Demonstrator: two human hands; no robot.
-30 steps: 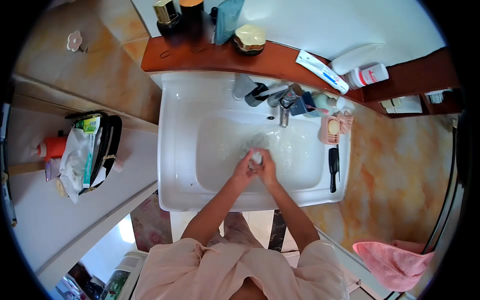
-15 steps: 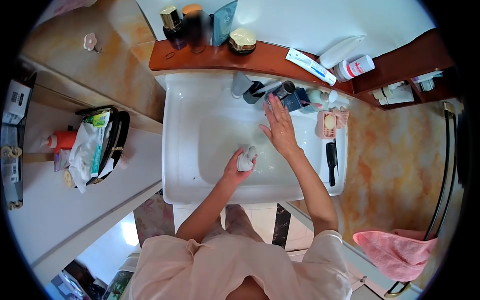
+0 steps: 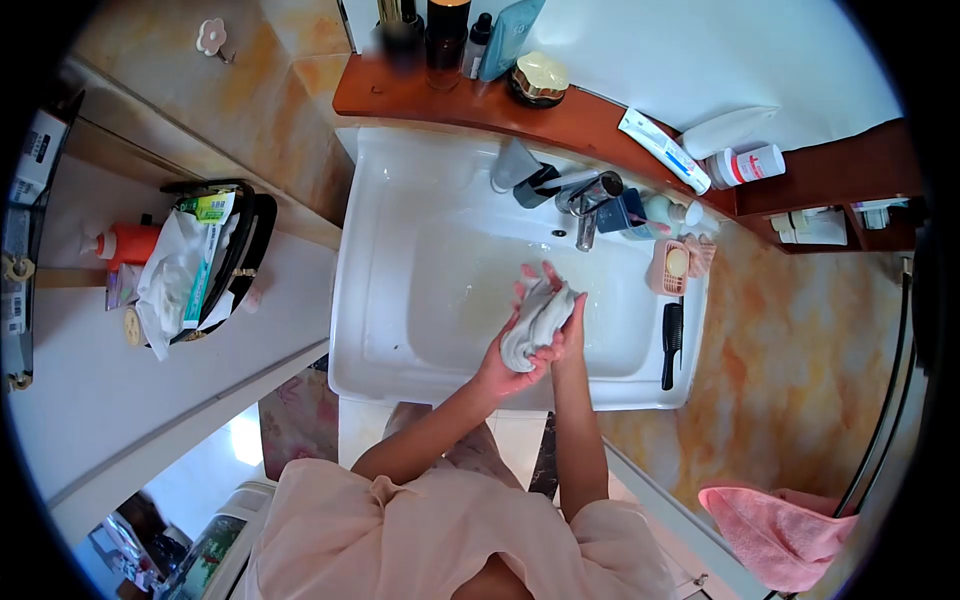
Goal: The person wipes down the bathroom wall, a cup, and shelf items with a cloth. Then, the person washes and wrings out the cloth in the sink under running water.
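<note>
A wet, pale grey cloth (image 3: 536,325) is bunched up lengthwise over the front part of the white sink (image 3: 362,290). My left hand (image 3: 500,371) is closed round its lower end. On the other side, my right hand (image 3: 573,332) grips the cloth along its right edge, with some fingers hidden behind it. Beyond both hands stands the chrome faucet (image 3: 590,208), its spout pointing down into the basin. Shallow water seems to lie on the basin floor.
Along the sink's right rim sit a pink soap dish (image 3: 662,277) and a black comb (image 3: 670,347). Cups and bottles crowd round the faucet. A wooden shelf (image 3: 600,128) holds toothpaste (image 3: 663,150) and cosmetics. A pink towel (image 3: 775,535) hangs at right; a black basket (image 3: 262,240) hangs at left.
My right hand has come down from the faucet to the cloth and now grips it together with my left hand. The cloth has moved right and is more stretched out. The view has shifted slightly.
</note>
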